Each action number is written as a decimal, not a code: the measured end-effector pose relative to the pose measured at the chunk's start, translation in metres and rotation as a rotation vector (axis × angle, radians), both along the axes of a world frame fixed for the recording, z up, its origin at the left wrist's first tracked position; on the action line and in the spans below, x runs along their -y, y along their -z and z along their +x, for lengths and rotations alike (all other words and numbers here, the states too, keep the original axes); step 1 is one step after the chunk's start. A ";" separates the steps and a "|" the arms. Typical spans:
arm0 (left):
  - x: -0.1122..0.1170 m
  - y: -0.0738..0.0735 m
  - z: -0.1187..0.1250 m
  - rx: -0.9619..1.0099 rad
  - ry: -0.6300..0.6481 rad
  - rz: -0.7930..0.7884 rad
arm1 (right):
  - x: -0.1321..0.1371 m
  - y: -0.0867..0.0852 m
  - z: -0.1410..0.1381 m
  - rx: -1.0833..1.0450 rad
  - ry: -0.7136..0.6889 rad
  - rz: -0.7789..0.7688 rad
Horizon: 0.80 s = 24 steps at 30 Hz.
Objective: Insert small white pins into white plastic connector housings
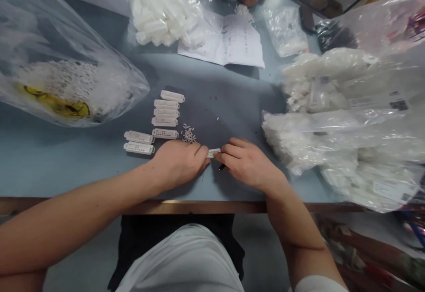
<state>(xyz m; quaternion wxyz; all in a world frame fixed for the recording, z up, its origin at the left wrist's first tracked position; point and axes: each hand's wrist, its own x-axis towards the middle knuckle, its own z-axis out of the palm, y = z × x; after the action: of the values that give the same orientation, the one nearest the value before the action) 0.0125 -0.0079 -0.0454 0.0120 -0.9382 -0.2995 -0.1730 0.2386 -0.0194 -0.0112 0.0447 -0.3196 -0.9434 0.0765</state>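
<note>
A small white perforated plastic strip [213, 153] sits just below the centre of the frame, between the 2 hands. If the left hand [181, 162] slid upward, its knuckles could scatter the loose white pegs [189, 133] just beside them; uneven pressure might tilt the strip. The left grip curls tightly around the left end; the right hand [248, 162] pinches the right end, fingertips nearly together. 7 similar white cases [166, 113] lie left of centre on the surface [226, 79].
</note>
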 end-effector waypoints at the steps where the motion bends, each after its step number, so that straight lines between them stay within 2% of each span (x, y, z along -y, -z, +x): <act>1: 0.000 0.000 0.000 0.000 -0.002 -0.003 | 0.000 -0.001 0.001 -0.012 0.015 0.000; 6: -0.001 -0.002 0.001 -0.013 0.003 -0.012 | -0.001 -0.004 0.009 -0.133 0.122 -0.005; 11: 0.000 -0.005 0.000 -0.063 -0.004 -0.014 | -0.001 -0.004 0.009 0.010 -0.003 0.053; 13: 0.000 -0.005 0.000 -0.063 -0.005 -0.022 | -0.002 -0.001 0.009 -0.033 -0.004 0.034; 15: 0.000 -0.003 0.000 -0.020 -0.003 -0.010 | -0.005 0.005 0.008 -0.179 0.091 0.012; 17: 0.000 -0.001 0.001 -0.010 -0.002 -0.005 | -0.012 0.013 0.006 -0.344 0.309 0.013; 19: 0.000 -0.001 0.001 -0.019 -0.001 0.003 | -0.024 0.020 0.003 -0.415 0.509 -0.018; 24: 0.000 -0.003 0.000 -0.003 -0.004 -0.002 | -0.060 0.030 -0.009 -0.275 0.677 -0.109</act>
<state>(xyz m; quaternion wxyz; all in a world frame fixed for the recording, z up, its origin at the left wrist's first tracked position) 0.0129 -0.0079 -0.0420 0.0117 -0.9379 -0.3015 -0.1711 0.2293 0.0406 -0.0411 0.1766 -0.6023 -0.7640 0.1497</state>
